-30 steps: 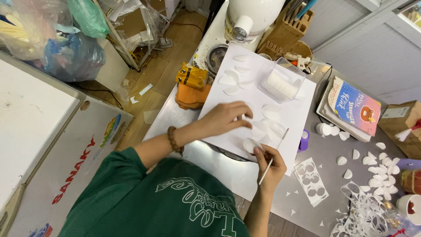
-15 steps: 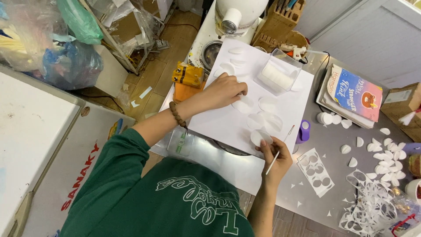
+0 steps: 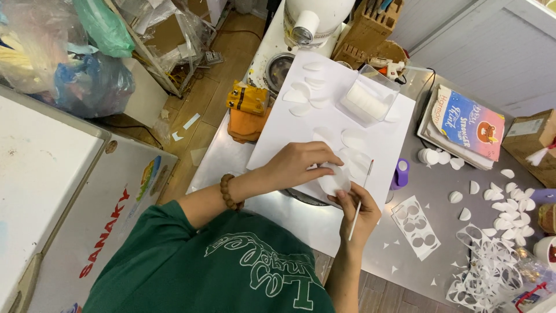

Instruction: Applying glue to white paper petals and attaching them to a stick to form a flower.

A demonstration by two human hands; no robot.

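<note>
My left hand [image 3: 300,163], with a brown bead bracelet on the wrist, pinches a white paper petal [image 3: 335,181] over the large white sheet [image 3: 289,136] on the metal table. My right hand [image 3: 360,213] touches the same petal from below. It also holds a thin white stick [image 3: 359,200] that points away from me. Several more white petals [image 3: 354,139] lie on the sheet beyond my hands.
A clear box of white pieces [image 3: 370,95], a book [image 3: 470,123], a purple punch [image 3: 399,173], a punched-out paper strip [image 3: 417,219] and several loose petals [image 3: 504,197] lie to the right. An orange cloth [image 3: 246,126] hangs at the table's left edge. A white chest freezer [image 3: 52,191] stands left.
My left hand has drawn back from the far petals to a petal near my body. The right hand has come up to meet it, and both now hold that one petal.
</note>
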